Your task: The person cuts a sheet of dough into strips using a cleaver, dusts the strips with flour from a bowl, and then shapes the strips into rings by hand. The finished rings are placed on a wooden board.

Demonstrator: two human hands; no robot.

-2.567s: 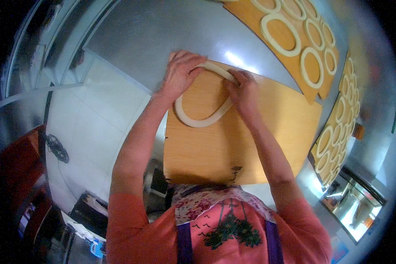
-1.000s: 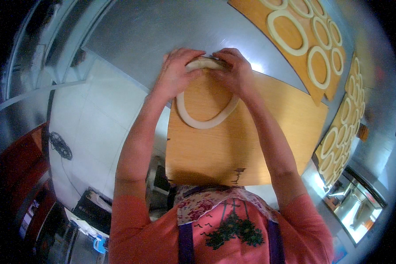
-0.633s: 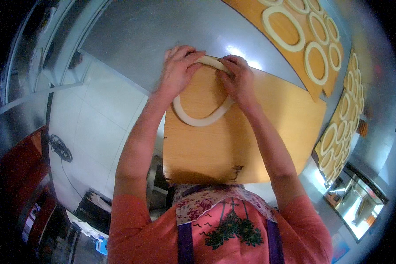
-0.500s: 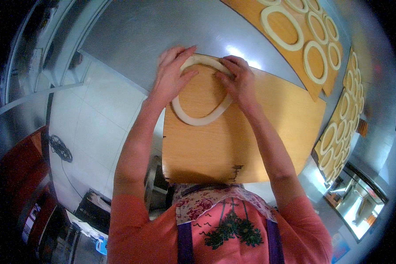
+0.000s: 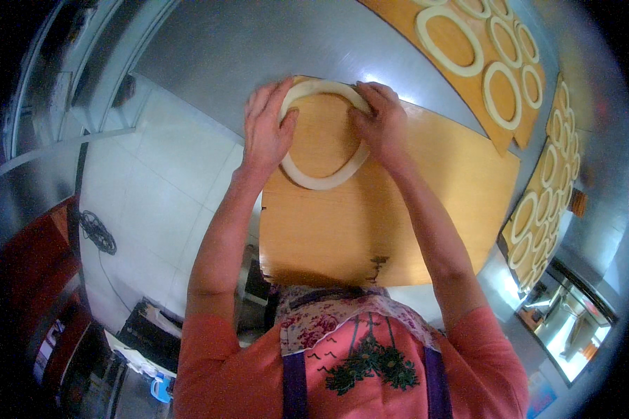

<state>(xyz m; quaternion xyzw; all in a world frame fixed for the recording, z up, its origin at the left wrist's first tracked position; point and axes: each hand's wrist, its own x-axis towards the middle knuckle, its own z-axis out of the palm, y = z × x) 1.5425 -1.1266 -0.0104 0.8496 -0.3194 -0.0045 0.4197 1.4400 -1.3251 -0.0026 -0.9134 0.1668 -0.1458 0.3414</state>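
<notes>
A pale dough ring (image 5: 319, 184) lies on a wooden board (image 5: 342, 234), at the board's far left part. My left hand (image 5: 265, 126) curls round the ring's left side, thumb on the inner edge and fingers outside. Round the upper right side closes my right hand (image 5: 383, 120), its thumb likewise inside the loop. The ring's far and near arcs show between my hands. Its stretches under both hands are hidden.
A second board (image 5: 493, 143) with several dough rings (image 5: 502, 96) lies at the far right. Beyond it, another board (image 5: 509, 241) carries many more. The metal tabletop (image 5: 223, 56) extends behind my board. A black cable coil (image 5: 98, 232) rests on the tiled floor at left.
The ring's far arc, flatter before, is now rounder. Its near arc has shifted slightly away from me. My left hand has slid from the upper left down along the ring's left side.
</notes>
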